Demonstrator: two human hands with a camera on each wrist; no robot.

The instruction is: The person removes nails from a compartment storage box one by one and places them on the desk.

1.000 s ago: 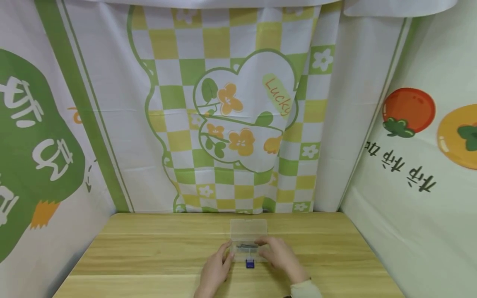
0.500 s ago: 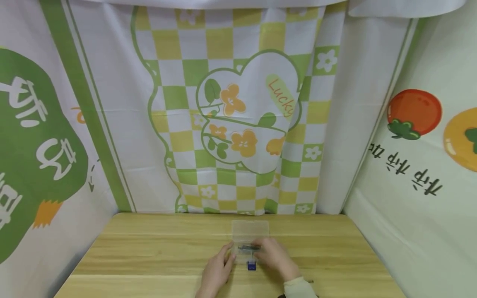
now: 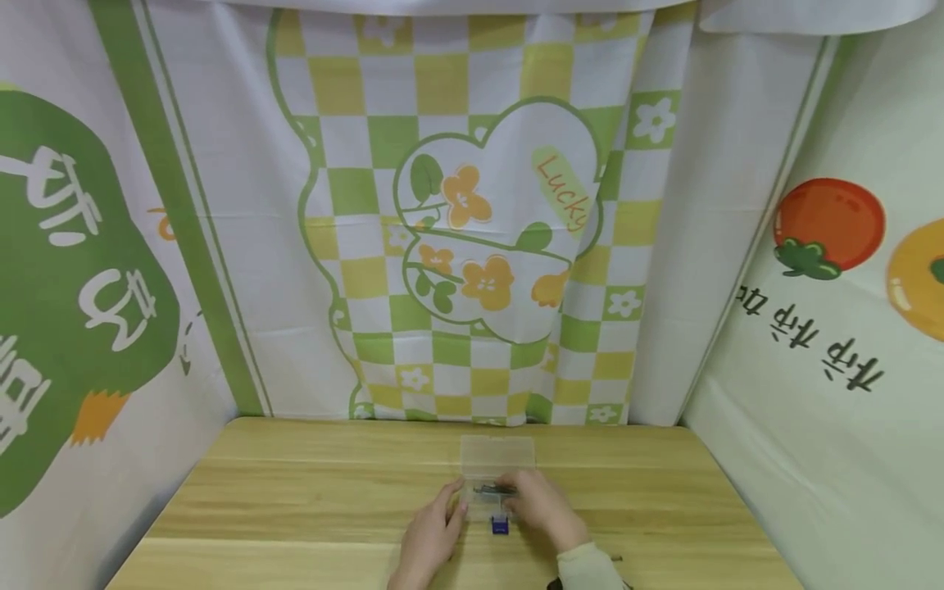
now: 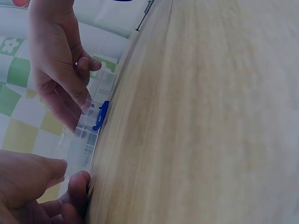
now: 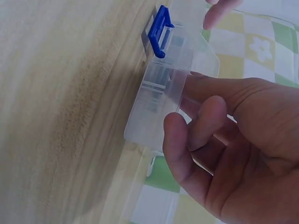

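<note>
A clear plastic box (image 3: pixel 479 510) with a blue latch (image 3: pixel 500 525) on its front stands on the table, its lid (image 3: pixel 497 456) raised at the back. My left hand (image 3: pixel 431 533) holds the box's left end, thumb and fingers at the wall. Dark slender pieces (image 3: pixel 487 490) lie in the box's rear part. My right hand (image 3: pixel 542 508) reaches into the box from the right and pinches these pieces; their right ends are hidden under the fingers. In the right wrist view, fingertips pass behind the box's clear wall (image 5: pixel 156 88), while other fingers (image 5: pixel 175 130) stay curled outside.
The wooden table (image 3: pixel 310 492) extends around the box on both sides. Beside the right sleeve (image 3: pixel 590 565), a thin dark thing (image 4: pixel 145 14) lies on the table. A checkered cloth (image 3: pixel 472 369) hangs behind the table's back edge, with printed cloths at both sides.
My right hand has shifted left over the box, and its fingers now cover the right ends of the dark pieces. The left hand keeps its place at the box. The head view has shifted slightly.
</note>
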